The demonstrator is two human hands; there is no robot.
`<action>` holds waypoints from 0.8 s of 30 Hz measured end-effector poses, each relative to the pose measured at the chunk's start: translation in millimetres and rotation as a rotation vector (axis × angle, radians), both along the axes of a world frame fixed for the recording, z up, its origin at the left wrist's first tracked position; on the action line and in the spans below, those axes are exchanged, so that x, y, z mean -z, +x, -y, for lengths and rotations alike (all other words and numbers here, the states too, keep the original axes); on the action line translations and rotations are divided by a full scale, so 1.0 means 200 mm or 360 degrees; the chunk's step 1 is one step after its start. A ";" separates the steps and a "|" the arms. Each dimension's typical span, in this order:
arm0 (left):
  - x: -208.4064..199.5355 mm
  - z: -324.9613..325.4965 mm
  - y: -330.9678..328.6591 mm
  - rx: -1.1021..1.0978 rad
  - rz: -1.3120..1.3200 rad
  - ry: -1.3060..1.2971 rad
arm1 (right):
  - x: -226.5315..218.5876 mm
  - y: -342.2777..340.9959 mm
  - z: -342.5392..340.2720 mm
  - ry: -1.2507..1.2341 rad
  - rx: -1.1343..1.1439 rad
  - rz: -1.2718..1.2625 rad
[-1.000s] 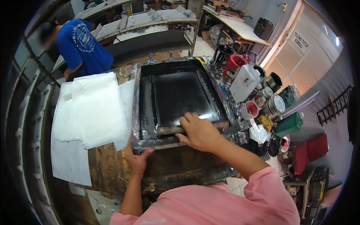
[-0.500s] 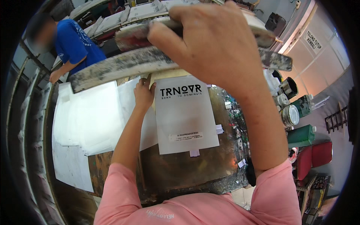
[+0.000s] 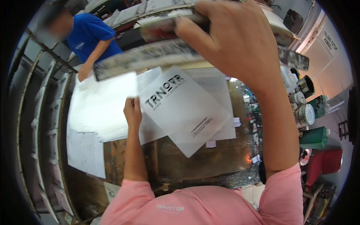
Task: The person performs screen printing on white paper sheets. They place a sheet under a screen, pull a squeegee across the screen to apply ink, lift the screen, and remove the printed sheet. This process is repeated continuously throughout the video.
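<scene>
Head view: right of the white stack (image 3: 107, 103), the printed sheet (image 3: 187, 112) slants its long axis away from it, corner apparently pinched (it's blurred) by the nearer left hand (image 3: 132, 110), while the right hand (image 3: 234, 45) has fingers clamped on the squeegee (image 3: 159, 32).

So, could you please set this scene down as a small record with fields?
Left hand: holding printed translucent sheet by its left corner
Right hand: raised, gripping squeegee
Screen frame: near edge lifted above worktable
Under printed sheet: another pale sheet
Left side: white paper stack
Co-worker: blue T-shirt, one hand near stack
Right side: green jerrycan, red chair
</scene>
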State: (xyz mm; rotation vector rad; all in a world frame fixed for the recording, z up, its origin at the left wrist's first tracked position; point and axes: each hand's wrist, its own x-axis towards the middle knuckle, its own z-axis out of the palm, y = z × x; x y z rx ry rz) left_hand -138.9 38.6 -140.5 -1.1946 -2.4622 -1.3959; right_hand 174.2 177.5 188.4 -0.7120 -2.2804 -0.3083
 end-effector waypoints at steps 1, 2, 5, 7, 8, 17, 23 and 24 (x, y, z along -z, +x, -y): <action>0.06 0.17 -0.02 -0.0098 0.0061 0.0160 | 0.03 0.00 0.01 0.0092 -0.0083 -0.0102; 0.12 0.34 -0.03 -0.0279 0.0182 0.0245 | 0.07 0.01 0.03 0.0105 -0.0104 -0.0116; 0.17 0.73 -0.15 -0.0628 0.0003 0.0228 | 0.17 0.03 0.03 0.0250 -0.0145 -0.0204; 0.09 0.88 -0.22 -0.0824 -0.0092 0.0246 | 0.21 0.04 0.02 0.0372 -0.0172 -0.0243; 0.03 0.92 -0.24 -0.0967 0.0015 0.0204 | 0.23 0.05 0.01 0.0318 -0.0165 -0.0215; 0.03 0.45 0.62 0.0674 -0.0821 -0.0883 | 0.11 0.05 0.10 -0.0003 -0.0114 -0.0015; -0.01 0.17 1.12 0.1161 -0.0636 -0.0851 | 0.08 0.04 0.01 -0.0091 -0.0253 -0.0035; -0.01 0.15 1.19 0.1177 -0.0606 -0.0848 | 0.10 0.05 0.00 -0.0028 -0.0253 -0.0042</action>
